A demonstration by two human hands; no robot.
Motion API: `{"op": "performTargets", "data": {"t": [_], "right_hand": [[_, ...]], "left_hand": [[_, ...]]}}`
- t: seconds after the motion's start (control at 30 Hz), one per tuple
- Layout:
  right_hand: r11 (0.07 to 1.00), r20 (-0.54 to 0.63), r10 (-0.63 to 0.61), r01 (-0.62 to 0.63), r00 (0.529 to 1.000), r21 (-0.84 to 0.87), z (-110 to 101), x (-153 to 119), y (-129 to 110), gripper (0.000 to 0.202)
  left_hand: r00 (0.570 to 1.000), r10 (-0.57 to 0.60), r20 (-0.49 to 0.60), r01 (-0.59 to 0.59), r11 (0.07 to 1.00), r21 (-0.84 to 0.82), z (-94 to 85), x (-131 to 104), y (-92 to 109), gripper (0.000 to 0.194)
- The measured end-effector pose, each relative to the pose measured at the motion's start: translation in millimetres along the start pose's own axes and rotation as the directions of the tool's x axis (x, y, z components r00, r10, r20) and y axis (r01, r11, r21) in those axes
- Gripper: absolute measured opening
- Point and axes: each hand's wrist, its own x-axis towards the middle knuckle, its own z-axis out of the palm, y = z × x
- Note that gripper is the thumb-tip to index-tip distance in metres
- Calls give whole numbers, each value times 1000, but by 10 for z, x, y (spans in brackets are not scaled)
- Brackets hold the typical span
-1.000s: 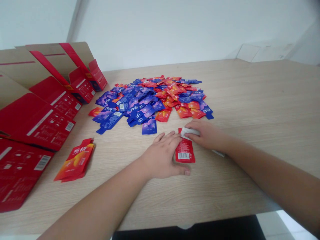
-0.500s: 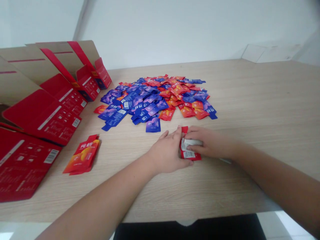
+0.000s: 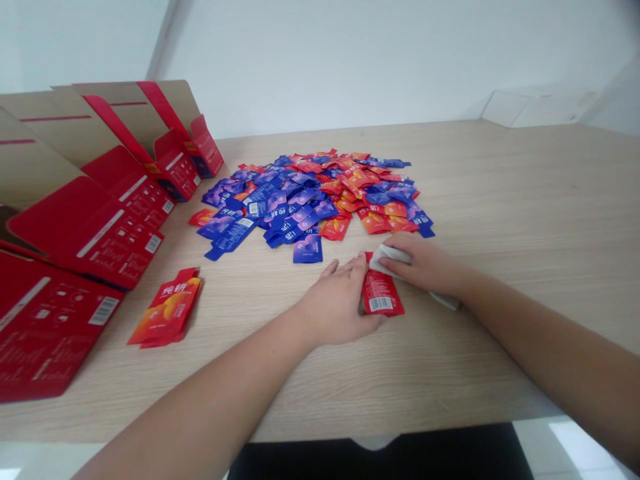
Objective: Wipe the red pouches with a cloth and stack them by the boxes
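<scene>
A red pouch [image 3: 381, 293] lies on the table with its printed, barcoded back facing up. Along its left edge my left hand [image 3: 340, 300] grips it, fingers at the top corner and thumb by the bottom. My right hand [image 3: 423, 263] is closed on a folded white wipe [image 3: 386, 259], pressed near the pouch's upper end. A whitish strip [image 3: 445, 301] shows under my right wrist; whether it belongs to the wipe I cannot tell. Left of my hands, a small stack of red-orange pouches [image 3: 167, 307] lies face up.
A wide heap of blue and red pouches [image 3: 305, 197] spreads beyond my hands. Open red cartons [image 3: 60, 313] stand in a row along the left side, flaps raised. A white box-like fixture [image 3: 540, 107] sits by the wall at the back right.
My right hand has slid the wipe up and away from the pouch's middle, uncovering its printed text. My left hand has stayed in place on the pouch.
</scene>
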Motion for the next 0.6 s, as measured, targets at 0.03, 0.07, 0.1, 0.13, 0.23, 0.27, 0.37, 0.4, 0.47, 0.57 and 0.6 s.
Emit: {"op": "performTargets", "data": {"t": [0.03, 0.07, 0.1, 0.13, 0.23, 0.27, 0.37, 0.4, 0.47, 0.57, 0.6], "right_hand": [[996, 67, -14, 8, 998, 85, -39, -32, -42, 31], [986, 151, -51, 25, 987, 165, -78, -68, -91, 32], [972, 232, -105, 51, 967, 228, -111, -106, -144, 32], [960, 295, -161, 80, 942, 270, -136, -141, -199, 31], [947, 354, -242, 141, 903, 288, -154, -200, -326, 28], [952, 344, -237, 145, 909, 271, -142, -199, -347, 27], [973, 287, -188, 138, 939, 184, -69, -150, -324, 28], [982, 263, -163, 129, 951, 141, -39, -125, -294, 28], [994, 207, -107, 100, 972, 45, 22, -72, -216, 27], [997, 105, -36, 44, 994, -70, 93, 0, -101, 27], [996, 73, -16, 22, 997, -86, 105, 19, -70, 27]], "left_hand": [[1000, -3, 3, 3, 1000, 0, -1, 3, 0, 106], [1000, -5, 5, 5, 1000, 0, -1, 6, 0, 107], [1000, -7, 6, 7, 1000, 1, 0, 8, -1, 108], [1000, -8, 7, 8, 1000, 0, 2, 11, -2, 109], [1000, -10, 11, 10, 1000, -3, 8, 14, -7, 113], [1000, -7, 11, 7, 1000, -4, 10, 13, -8, 112], [1000, 4, 12, -4, 1000, 1, 13, 9, -11, 109], [1000, -2, 12, 2, 1000, 9, 13, 8, -10, 110], [1000, -26, 15, 25, 999, 32, 12, 5, -8, 116], [999, -45, 18, 44, 998, 52, 11, 0, -5, 119], [999, -42, 18, 41, 998, 52, 12, -3, -4, 118]]}}
